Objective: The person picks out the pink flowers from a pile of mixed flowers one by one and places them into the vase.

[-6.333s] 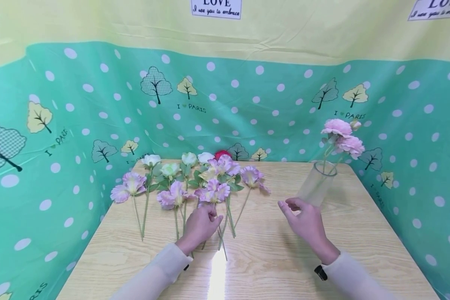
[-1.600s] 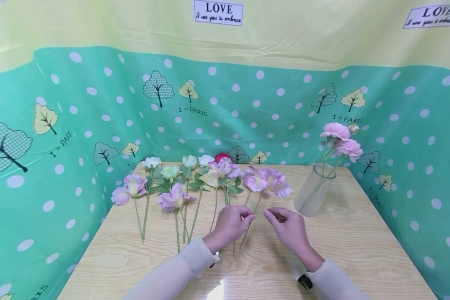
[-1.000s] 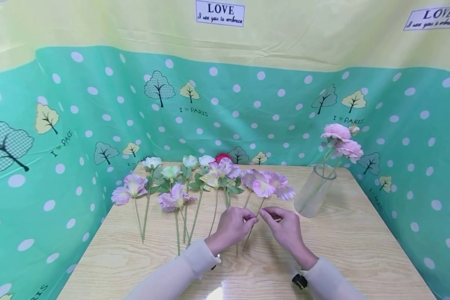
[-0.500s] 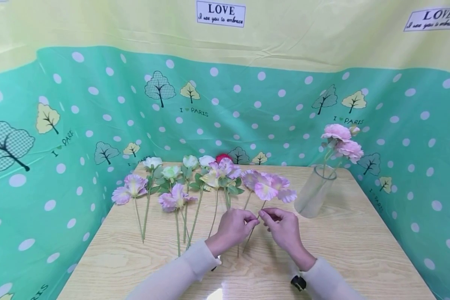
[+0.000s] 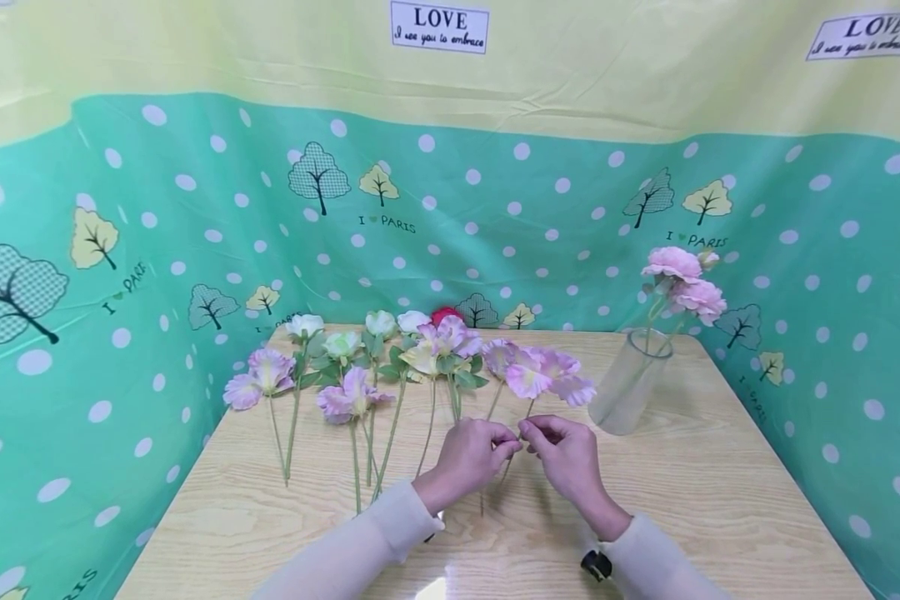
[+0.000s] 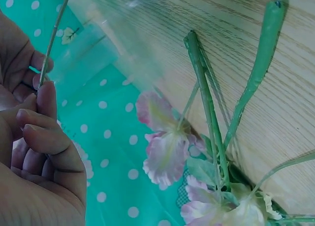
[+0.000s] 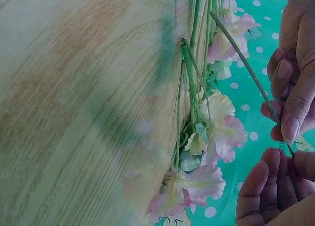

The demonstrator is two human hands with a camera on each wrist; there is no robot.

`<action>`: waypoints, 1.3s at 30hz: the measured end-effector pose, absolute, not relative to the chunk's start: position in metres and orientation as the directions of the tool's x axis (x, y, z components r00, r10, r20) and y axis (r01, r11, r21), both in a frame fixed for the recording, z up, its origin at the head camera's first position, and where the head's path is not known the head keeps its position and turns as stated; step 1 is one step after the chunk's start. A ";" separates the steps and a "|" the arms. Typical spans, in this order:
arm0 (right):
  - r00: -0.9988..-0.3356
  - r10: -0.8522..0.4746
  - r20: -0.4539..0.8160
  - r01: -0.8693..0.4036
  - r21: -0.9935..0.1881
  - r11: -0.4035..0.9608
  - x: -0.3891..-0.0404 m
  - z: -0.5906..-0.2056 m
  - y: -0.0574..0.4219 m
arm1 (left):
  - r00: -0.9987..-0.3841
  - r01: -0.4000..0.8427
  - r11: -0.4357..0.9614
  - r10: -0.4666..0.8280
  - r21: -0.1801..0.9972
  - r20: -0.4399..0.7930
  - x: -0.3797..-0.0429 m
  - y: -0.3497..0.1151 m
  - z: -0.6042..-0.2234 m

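While I watched the purple flower (image 5: pixel 547 373): it sat just left of the vase (image 5: pixel 630 387).
Left hand (image 5: pixel 471 454): fingertips pinched its stem (image 7: pixel 246 63).
Right hand (image 5: pixel 568 454): pinched it too, nearer the bloom.
Stem tip: keeping one pinch firm while easing the other seemed smart.

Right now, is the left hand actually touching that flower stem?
Touching: the right wrist view shows the left hand pinching the stem, its thumb lying right against it.

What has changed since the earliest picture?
The left hand brought a lilac flower from the middle rightward, gripping its stem. The right hand moved left from near the clear vase to that stem; its grip is unclear. The vase and its pink flowers stayed put.
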State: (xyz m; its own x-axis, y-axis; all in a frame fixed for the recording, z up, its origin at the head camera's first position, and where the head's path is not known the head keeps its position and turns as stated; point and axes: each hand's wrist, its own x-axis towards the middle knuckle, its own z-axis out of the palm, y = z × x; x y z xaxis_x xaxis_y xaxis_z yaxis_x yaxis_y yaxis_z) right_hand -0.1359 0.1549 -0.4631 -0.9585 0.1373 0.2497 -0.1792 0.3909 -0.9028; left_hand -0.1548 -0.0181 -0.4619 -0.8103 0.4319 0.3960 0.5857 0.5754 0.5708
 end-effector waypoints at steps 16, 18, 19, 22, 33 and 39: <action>-0.957 0.163 0.240 -0.150 -0.890 0.431 -0.140 -0.454 0.166 | -0.855 0.516 0.598 0.400 0.613 0.330 -0.157 -0.032 -0.465; -0.956 0.168 0.239 -0.147 -0.890 0.433 -0.141 -0.452 0.169 | -0.858 0.513 0.610 0.392 0.604 0.332 -0.158 -0.035 -0.467; -0.955 0.171 0.241 -0.147 -0.888 0.435 -0.141 -0.451 0.171 | -0.859 0.511 0.613 0.388 0.603 0.334 -0.158 -0.036 -0.467; -0.950 0.177 0.257 -0.158 -0.885 0.439 -0.142 -0.449 0.174 | -0.859 0.511 0.615 0.378 0.600 0.345 -0.159 -0.039 -0.469; -0.921 0.187 0.342 -0.231 -0.865 0.446 -0.146 -0.444 0.186 | -0.883 0.470 0.641 0.341 0.606 0.323 -0.157 -0.054 -0.474; -0.911 0.193 0.365 -0.241 -0.850 0.469 -0.149 -0.439 0.194 | -0.889 0.458 0.640 0.327 0.616 0.322 -0.157 -0.063 -0.477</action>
State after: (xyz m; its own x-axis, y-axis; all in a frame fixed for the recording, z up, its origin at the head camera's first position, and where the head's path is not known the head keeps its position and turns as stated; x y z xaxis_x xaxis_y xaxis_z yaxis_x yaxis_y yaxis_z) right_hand -0.1485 0.1943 -0.4388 -0.9108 0.1926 0.3651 -0.2414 0.4689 -0.8496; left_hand -0.1571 -0.0627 -0.4770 -0.8888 0.3265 0.3215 0.4582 0.6404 0.6164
